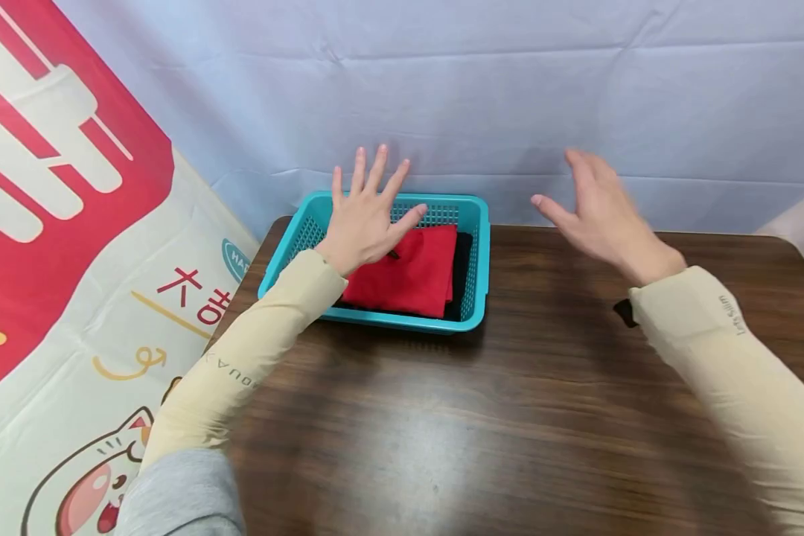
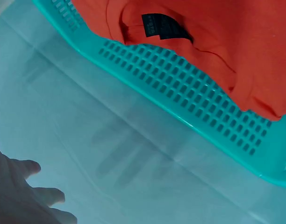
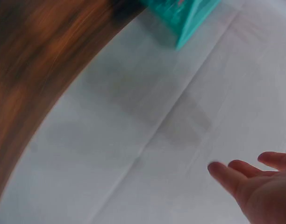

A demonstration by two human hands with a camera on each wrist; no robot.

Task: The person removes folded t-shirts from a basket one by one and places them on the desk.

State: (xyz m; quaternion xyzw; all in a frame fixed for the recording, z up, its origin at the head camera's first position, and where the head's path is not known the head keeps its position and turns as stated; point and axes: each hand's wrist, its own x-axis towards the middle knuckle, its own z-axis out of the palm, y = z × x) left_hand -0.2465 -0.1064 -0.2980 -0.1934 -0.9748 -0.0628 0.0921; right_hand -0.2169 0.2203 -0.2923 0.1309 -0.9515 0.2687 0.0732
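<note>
A teal plastic basket (image 1: 382,320) with perforated walls stands at the back left of the table. Inside it lies a folded red garment (image 1: 415,275), with a black label (image 2: 166,26) showing at its neckline in the left wrist view. Dark folded cloth (image 1: 462,275) shows under and beside the red one. My left hand (image 1: 365,223) is held over the basket, fingers spread straight, gripping nothing. To the right of the basket, my right hand (image 1: 606,216) hovers above the table's back edge with thumb and fingers apart, also holding nothing.
The dark wood-grain table (image 1: 543,402) ends at the back against a pale hanging cloth (image 1: 482,112). On the left hangs a printed banner (image 1: 74,298) in red and white with cartoon figures. A small black piece (image 1: 624,313) shows by the right cuff.
</note>
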